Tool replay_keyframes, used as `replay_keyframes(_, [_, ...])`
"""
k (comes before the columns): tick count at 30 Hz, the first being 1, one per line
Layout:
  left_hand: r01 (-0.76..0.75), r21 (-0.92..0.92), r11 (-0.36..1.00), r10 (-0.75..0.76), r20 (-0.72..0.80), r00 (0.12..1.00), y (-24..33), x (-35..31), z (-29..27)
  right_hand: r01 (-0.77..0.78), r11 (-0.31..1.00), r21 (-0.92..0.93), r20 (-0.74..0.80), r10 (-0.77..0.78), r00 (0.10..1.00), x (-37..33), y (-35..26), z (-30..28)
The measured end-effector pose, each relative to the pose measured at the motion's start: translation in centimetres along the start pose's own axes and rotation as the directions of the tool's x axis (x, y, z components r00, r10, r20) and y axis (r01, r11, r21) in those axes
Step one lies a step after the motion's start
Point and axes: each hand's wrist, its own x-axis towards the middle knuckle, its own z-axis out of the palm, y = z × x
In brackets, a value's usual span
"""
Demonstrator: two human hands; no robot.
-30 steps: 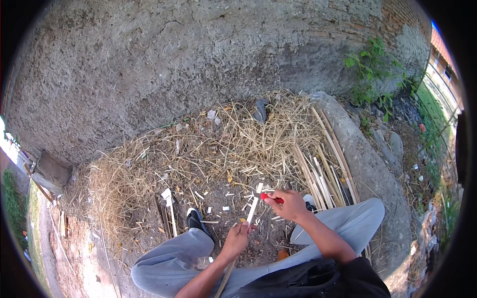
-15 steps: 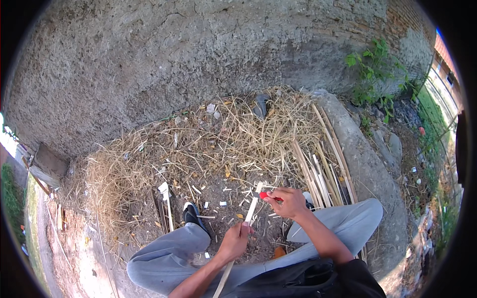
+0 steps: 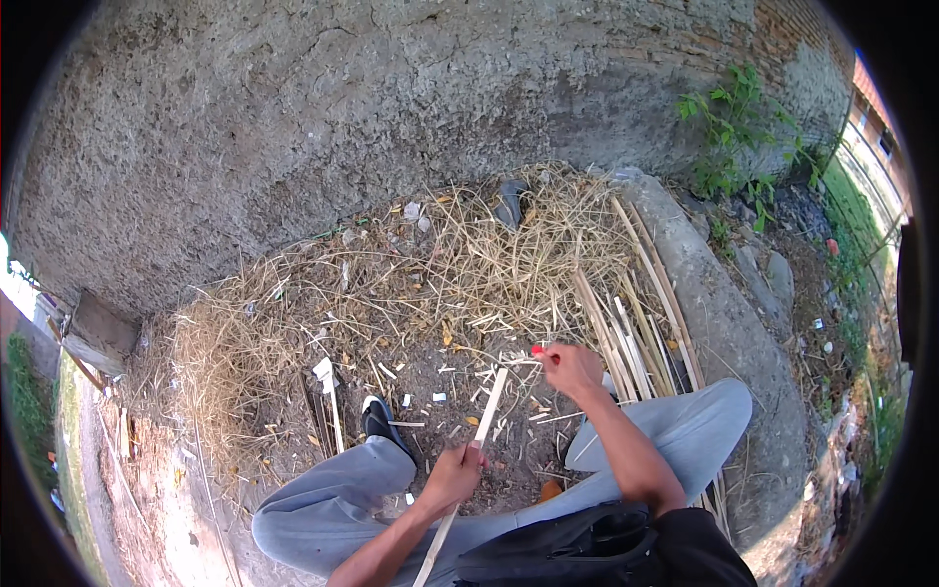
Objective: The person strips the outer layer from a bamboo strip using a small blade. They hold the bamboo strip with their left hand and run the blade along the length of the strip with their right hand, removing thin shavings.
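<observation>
My left hand point(image 3: 455, 477) is closed round a long, pale bamboo strip point(image 3: 491, 401), which slants from my lap up toward the ground in front. The strip's far end sticks out past my fingers. My right hand point(image 3: 574, 372) is closed on a small red-handled knife point(image 3: 537, 350), of which only the red end shows clearly. It is held beyond and to the right of the strip's tip, apart from it. Short pale offcuts point(image 3: 486, 403) lie scattered on the soil between my legs.
Several long split strips point(image 3: 626, 338) lie by my right knee, beside a concrete edge point(image 3: 694, 264). Dry straw point(image 3: 548, 240) covers ground before a rough wall point(image 3: 391, 108). A dark sandal point(image 3: 377, 419) is on my left foot; a leafy plant point(image 3: 734, 127) grows at right.
My right hand has moved away to the upper right with the red-handled knife, off the strip. The strip's far end looks shorter, and my left hand has shifted slightly.
</observation>
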Motion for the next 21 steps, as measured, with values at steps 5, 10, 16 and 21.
replay_keyframes(5, [-0.182, 0.017, 0.983, 0.183, -0.066, 0.981, -2.2, 1.0, -1.7, -0.09, 0.98, 0.18, -0.176, 0.122, 0.977, 2.1, 3.1, -4.0])
replay_keyframes(10, [-0.346, 0.272, 0.898, 0.388, -0.12, 0.914, -1.2, 2.3, -0.1, 0.151, 0.947, 0.282, -0.174, -0.104, 0.979, -2.0, -3.6, -2.0])
replay_keyframes(16, [-0.448, 0.394, 0.802, 0.553, -0.207, 0.807, -0.1, 1.4, 0.3, 0.349, 0.91, 0.226, -0.129, -0.327, 0.936, -3.4, -4.5, -1.0])
replay_keyframes(21, [-0.475, 0.405, 0.781, 0.59, -0.231, 0.774, 0.0, 0.9, 0.3, 0.401, 0.888, 0.226, -0.174, -0.368, 0.913, -3.9, -4.8, -0.3])
